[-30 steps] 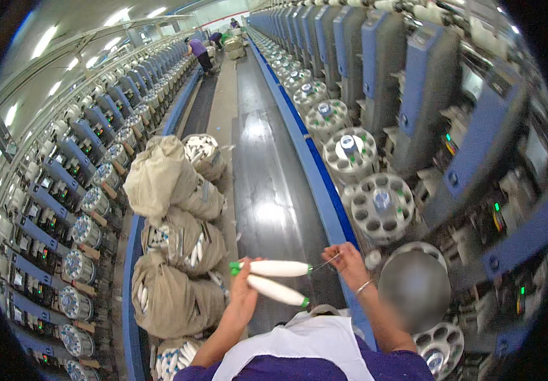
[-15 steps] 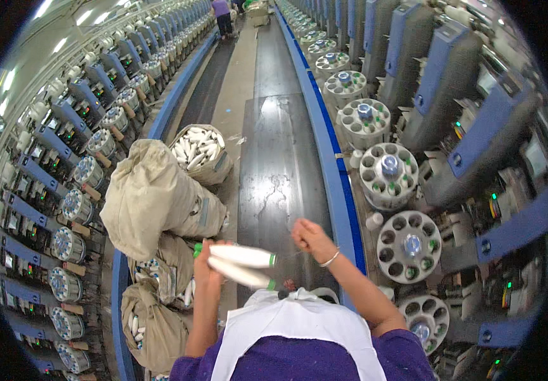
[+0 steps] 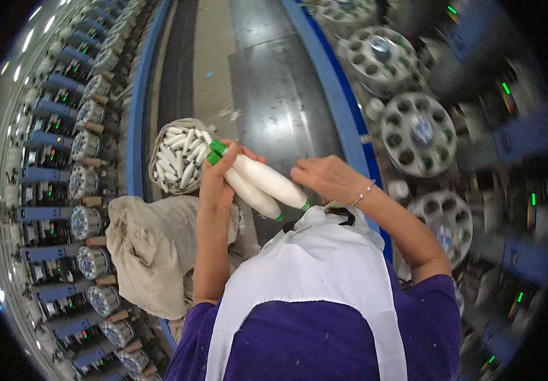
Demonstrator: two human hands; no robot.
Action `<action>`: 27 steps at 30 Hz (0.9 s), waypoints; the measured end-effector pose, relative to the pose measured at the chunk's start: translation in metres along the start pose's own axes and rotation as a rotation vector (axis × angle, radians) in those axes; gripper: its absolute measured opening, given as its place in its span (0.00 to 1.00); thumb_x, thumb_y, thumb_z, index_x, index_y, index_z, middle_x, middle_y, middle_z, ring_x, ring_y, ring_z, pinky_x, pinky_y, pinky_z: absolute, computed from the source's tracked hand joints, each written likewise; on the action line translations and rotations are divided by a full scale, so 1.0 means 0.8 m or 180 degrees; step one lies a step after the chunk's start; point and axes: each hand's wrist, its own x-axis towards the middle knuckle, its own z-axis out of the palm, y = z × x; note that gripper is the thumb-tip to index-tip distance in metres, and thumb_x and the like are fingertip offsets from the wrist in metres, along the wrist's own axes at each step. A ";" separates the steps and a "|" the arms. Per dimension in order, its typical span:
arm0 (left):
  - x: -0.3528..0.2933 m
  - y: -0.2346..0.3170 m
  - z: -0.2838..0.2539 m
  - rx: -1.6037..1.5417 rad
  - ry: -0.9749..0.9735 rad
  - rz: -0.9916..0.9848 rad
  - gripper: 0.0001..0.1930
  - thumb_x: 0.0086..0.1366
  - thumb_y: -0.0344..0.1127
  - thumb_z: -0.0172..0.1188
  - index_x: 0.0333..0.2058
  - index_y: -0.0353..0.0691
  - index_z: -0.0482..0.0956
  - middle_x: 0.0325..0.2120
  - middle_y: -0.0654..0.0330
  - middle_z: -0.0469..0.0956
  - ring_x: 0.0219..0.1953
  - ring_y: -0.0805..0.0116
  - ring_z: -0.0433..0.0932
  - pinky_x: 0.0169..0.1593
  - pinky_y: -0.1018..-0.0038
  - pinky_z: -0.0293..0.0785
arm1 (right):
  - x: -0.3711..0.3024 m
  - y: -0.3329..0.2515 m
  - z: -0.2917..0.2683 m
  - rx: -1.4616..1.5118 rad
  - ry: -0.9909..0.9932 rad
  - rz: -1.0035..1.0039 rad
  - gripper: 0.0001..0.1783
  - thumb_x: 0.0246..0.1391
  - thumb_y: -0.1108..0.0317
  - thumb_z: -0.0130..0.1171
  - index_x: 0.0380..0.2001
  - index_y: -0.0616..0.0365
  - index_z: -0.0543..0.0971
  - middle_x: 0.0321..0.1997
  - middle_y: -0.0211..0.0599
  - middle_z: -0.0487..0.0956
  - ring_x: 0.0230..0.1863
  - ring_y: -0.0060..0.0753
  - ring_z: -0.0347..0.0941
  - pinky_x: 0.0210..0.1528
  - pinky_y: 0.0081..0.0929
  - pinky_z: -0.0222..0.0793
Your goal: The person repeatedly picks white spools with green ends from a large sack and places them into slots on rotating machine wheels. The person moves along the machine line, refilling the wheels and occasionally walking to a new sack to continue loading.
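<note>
Two white yarn bobbins lie side by side in my left hand (image 3: 220,171), which is closed around their green upper ends. The upper bobbin (image 3: 270,178) partly covers the lower bobbin (image 3: 253,192); both slant down to the right toward my chest. My right hand (image 3: 330,178) is closed in a pinch just right of the upper bobbin's lower half. Whatever those fingertips hold, perhaps a thread, is too fine to make out. A bracelet (image 3: 363,192) circles my right wrist.
An open sack (image 3: 155,170) full of white bobbins stands ahead on the left, with a bulky beige cloth sack (image 3: 150,251) nearer me. Winding machines with round bobbin magazines (image 3: 420,132) line the right side; more magazines (image 3: 88,223) run along the left. A blue rail (image 3: 343,95) edges the aisle.
My right hand has come closer to the bobbins. The bobbins now tilt more steeply and lie closer together. My view has shifted, with the open sack now nearer my left hand.
</note>
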 end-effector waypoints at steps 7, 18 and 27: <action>0.213 0.107 -0.114 0.0235 0.1265 0.0396 0.10 0.63 0.36 0.59 0.36 0.38 0.71 0.27 0.51 0.78 0.35 0.52 0.80 0.41 0.57 0.78 | 0.267 0.212 0.031 0.0674 0.0069 -0.0716 0.06 0.48 0.71 0.55 0.27 0.56 0.68 0.25 0.34 0.71 0.27 0.34 0.74 0.24 0.29 0.70; 0.718 0.194 -0.191 -0.2029 0.1958 0.0151 0.12 0.66 0.40 0.54 0.35 0.36 0.67 0.40 0.46 0.72 0.52 0.44 0.71 0.58 0.44 0.67 | 0.577 0.508 0.011 0.0385 0.0848 -0.0108 0.20 0.40 0.66 0.66 0.41 0.48 0.79 0.24 0.26 0.71 0.25 0.27 0.71 0.23 0.22 0.70; 1.093 0.264 -0.170 -0.2097 0.1923 0.0453 0.14 0.69 0.42 0.48 0.38 0.36 0.63 0.43 0.46 0.71 0.53 0.43 0.70 0.59 0.44 0.65 | 0.783 0.842 0.017 0.0814 0.1736 0.0312 0.09 0.40 0.75 0.63 0.29 0.53 0.79 0.26 0.31 0.71 0.22 0.26 0.69 0.21 0.18 0.65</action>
